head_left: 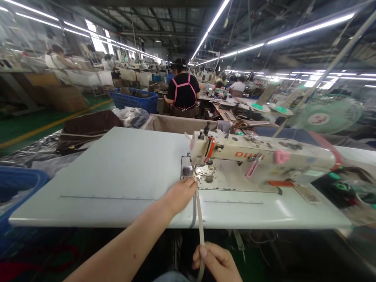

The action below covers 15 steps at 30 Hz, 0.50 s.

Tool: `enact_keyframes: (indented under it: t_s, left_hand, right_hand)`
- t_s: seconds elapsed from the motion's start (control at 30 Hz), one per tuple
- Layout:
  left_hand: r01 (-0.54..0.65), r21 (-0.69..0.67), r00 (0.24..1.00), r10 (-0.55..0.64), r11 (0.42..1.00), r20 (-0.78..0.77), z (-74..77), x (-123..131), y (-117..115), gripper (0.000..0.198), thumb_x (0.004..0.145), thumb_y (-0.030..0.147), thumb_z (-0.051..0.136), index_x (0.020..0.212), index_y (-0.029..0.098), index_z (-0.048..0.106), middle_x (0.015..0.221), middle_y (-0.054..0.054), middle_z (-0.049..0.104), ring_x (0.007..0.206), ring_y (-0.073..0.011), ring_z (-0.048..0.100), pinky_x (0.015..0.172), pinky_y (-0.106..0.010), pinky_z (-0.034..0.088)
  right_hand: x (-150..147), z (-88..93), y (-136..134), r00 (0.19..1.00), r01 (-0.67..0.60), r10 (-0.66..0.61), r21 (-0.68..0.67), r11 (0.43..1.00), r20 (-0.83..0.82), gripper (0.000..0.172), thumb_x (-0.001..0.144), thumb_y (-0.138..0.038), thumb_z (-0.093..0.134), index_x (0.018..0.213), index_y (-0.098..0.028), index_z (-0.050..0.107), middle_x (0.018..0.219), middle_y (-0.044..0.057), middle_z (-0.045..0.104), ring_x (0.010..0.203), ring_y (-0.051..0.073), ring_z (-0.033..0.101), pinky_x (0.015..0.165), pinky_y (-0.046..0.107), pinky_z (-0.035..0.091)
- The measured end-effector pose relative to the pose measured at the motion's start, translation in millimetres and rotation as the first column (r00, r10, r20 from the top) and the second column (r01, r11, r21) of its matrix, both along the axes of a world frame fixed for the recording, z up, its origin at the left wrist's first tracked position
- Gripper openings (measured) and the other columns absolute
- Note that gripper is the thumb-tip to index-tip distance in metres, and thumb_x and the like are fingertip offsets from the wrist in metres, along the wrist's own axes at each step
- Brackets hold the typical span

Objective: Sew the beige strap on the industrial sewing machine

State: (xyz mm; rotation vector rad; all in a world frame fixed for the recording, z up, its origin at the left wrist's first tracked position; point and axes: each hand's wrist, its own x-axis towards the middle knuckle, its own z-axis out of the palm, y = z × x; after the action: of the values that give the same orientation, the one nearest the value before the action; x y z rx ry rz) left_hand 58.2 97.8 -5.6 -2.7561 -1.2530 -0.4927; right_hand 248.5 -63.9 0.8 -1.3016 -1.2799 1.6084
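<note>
Beige webbing, a narrow strap [200, 219], runs in a straight line from the needle area of the sewing machine [252, 162] down over the front edge of the white surface [117, 176] and off toward the person's lap. The left hand [180, 194] lies on the surface just in front of the presser foot, fingers closed down on the strap's upper end, apparently to keep it flat and lined up where the stitching happens. The right hand [217, 262] sits below the surface edge, its grip pinched on the strap's lower stretch between thumb and fingers, which seems to hold the length taut so it does not twist or sag. A second, greyer loop of strap hangs just beside the first at the edge; where it ends is hidden.

The machine is cream with red lettering, and a pink clip [281, 156] sits on its arm. Farther back, a person in a black top with pink apron straps [183, 94] works facing away, near a blue crate [135, 100]. A fan [326, 115] stands at the right, blurred. Another blue bin [17, 188] sits at the left edge
</note>
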Motion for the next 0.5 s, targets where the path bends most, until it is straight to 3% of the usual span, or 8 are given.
enact_keyframes:
  t_s: [0.17, 0.37, 0.5]
  left_hand:
    - [0.005, 0.026, 1.0, -0.005, 1.0, -0.02, -1.4, 0, 1, 0.027, 0.1, 0.006, 0.05, 0.12, 0.015, 0.067, 0.126, -0.013, 0.069, 0.124, -0.0255, 0.065, 0.109, -0.039, 0.055]
    - [0.054, 0.061, 0.993, -0.047, 0.997, -0.109, -5.3, 0, 8, 0.026, 0.101, 0.013, 0.052, 0.116, 0.016, 0.072, 0.134, -0.015, 0.067, 0.144, -0.0316, 0.05, 0.126, -0.051, 0.039]
    - [0.021, 0.079, 0.997, -0.014, 0.997, -0.082, -11.6, 1, 10, 0.025, 0.101, 0.016, 0.054, 0.118, 0.018, 0.071, 0.134, -0.014, 0.067, 0.139, -0.0302, 0.054, 0.122, -0.048, 0.044]
  right_hand:
    - [0, 2.1, 2, 0.999, -0.034, 0.033, 0.045, 0.998, 0.036, 0.055, 0.093, -0.069, 0.067, 0.077, -0.02, 0.085, 0.075, 0.007, 0.075, 0.077, 0.024, 0.069, 0.08, 0.035, 0.052]
    - [1, -0.1, 3, 0.999, -0.03, 0.029, 0.033, 0.999, 0.017, 0.055, 0.093, -0.07, 0.066, 0.077, -0.021, 0.086, 0.074, 0.006, 0.073, 0.076, 0.022, 0.067, 0.078, 0.033, 0.051]
    - [3, -6.3, 4, 0.999, -0.044, 0.044, 0.007, 0.999, -0.03, 0.055, 0.092, -0.072, 0.067, 0.08, -0.021, 0.085, 0.073, 0.005, 0.069, 0.072, 0.02, 0.062, 0.074, 0.032, 0.048]
